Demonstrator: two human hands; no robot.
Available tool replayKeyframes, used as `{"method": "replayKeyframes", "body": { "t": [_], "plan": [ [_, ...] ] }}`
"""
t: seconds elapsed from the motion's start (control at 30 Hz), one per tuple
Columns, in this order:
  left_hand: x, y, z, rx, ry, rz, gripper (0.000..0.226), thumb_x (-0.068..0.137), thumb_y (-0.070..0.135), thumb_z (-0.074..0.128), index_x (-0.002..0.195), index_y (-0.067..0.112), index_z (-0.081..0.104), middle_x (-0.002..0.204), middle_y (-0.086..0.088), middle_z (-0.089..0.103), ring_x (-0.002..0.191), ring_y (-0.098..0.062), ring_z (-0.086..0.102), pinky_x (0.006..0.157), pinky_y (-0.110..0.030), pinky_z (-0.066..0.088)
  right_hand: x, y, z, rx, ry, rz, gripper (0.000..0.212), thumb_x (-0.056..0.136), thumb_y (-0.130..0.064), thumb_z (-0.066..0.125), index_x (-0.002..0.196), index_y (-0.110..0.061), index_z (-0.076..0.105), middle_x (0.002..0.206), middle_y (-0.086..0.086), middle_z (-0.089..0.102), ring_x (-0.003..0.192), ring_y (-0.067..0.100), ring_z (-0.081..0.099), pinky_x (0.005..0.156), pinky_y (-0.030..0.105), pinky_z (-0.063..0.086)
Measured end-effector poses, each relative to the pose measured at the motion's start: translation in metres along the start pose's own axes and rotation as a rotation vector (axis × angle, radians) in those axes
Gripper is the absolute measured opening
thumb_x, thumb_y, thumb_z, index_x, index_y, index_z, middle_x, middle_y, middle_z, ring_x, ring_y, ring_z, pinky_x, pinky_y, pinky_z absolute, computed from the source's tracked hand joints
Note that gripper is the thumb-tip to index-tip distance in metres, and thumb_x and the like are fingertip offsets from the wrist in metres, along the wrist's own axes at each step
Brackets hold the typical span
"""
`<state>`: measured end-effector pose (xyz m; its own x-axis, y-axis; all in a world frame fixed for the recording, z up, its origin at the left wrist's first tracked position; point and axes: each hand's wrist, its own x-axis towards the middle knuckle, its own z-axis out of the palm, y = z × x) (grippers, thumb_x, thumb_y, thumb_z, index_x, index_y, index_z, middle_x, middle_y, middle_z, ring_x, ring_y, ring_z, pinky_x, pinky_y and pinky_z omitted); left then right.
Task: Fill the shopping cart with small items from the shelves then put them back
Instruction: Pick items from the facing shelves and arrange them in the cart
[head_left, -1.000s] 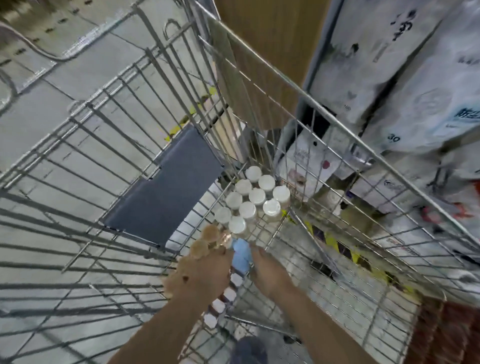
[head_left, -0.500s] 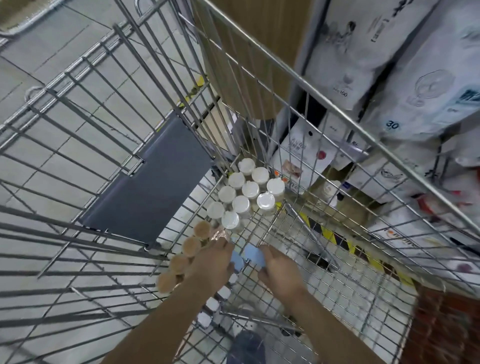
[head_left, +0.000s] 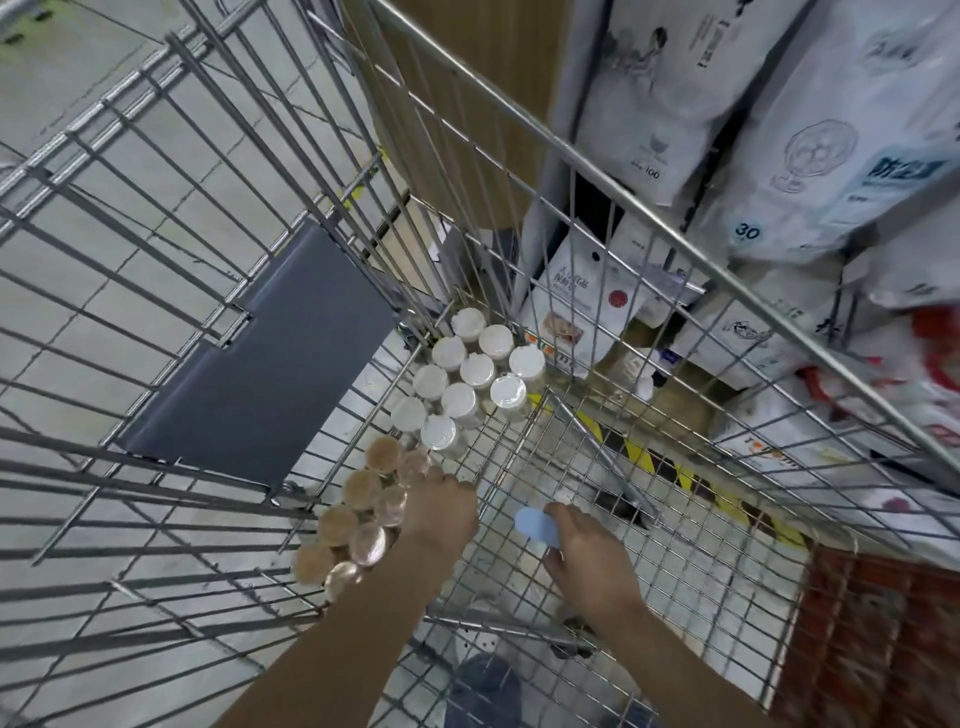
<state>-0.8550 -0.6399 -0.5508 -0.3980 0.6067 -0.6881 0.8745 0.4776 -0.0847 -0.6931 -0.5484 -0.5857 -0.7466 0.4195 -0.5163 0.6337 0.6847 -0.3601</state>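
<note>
The shopping cart (head_left: 582, 150) stands beside shelves stacked with white bags (head_left: 841, 130), its wire floor carrying small jars along the left side; a cluster of white-lidded jars (head_left: 470, 374) sits in the far left corner of the cart floor, touching one another, and a double row of brown-lidded jars (head_left: 358, 514) runs from them toward the near edge, close against the left wall; the left hand (head_left: 441, 506) is down at the brown-lidded jars, fingers curled over the inner ones, though whether it truly grips one I cannot tell; the right hand (head_left: 587, 556) holds a small jar with a light blue lid (head_left: 535, 525) just above the cart floor, near the middle, apart from both groups; a grey flap (head_left: 260, 358) hangs on the cart's left wall
</note>
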Motion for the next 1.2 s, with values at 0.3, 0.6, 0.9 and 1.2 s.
{"method": "replayKeyframes", "body": {
  "t": [0.3,0.6,0.9,1.2],
  "plan": [
    [0.014,0.001,0.02,-0.041,0.07,0.025,0.05,0.095,0.049,0.042,0.129,0.012,0.045,0.128,-0.009,0.051,0.122,-0.028,0.045,0.092,-0.039,0.038,-0.006,0.004,0.0,0.032,0.05,0.065,0.042,0.094,-0.021,0.052,0.134,-0.018,0.04,0.127,-0.003,0.05,0.112,0.014,0.051,0.086,0.026,0.047],
    [0.008,-0.002,0.017,-0.334,0.213,-0.016,0.034,0.093,0.026,0.053,0.126,0.017,0.047,0.121,-0.002,0.057,0.11,-0.021,0.052,0.073,-0.029,0.04,-0.019,0.008,-0.006,0.235,0.126,0.229,0.039,0.094,-0.02,0.057,0.132,-0.019,0.046,0.127,0.0,0.056,0.11,0.019,0.056,0.081,0.029,0.05],
    [-0.068,0.018,-0.06,-1.192,0.417,-0.008,0.028,0.078,0.014,0.075,0.103,0.017,0.062,0.093,0.006,0.064,0.088,-0.012,0.058,0.064,-0.016,0.041,-0.106,0.021,-0.077,0.983,0.445,0.444,0.031,0.083,-0.008,0.07,0.112,-0.015,0.061,0.103,-0.005,0.062,0.088,0.004,0.058,0.061,0.015,0.046],
    [-0.204,0.084,-0.171,-1.629,0.373,0.204,0.017,0.082,0.016,0.072,0.094,0.025,0.065,0.079,0.003,0.06,0.06,-0.006,0.051,0.051,-0.016,0.039,-0.277,0.033,-0.183,1.465,0.81,0.443,0.018,0.083,-0.013,0.07,0.099,-0.022,0.068,0.087,-0.013,0.071,0.08,-0.001,0.064,0.071,0.017,0.045]
  ]
}}
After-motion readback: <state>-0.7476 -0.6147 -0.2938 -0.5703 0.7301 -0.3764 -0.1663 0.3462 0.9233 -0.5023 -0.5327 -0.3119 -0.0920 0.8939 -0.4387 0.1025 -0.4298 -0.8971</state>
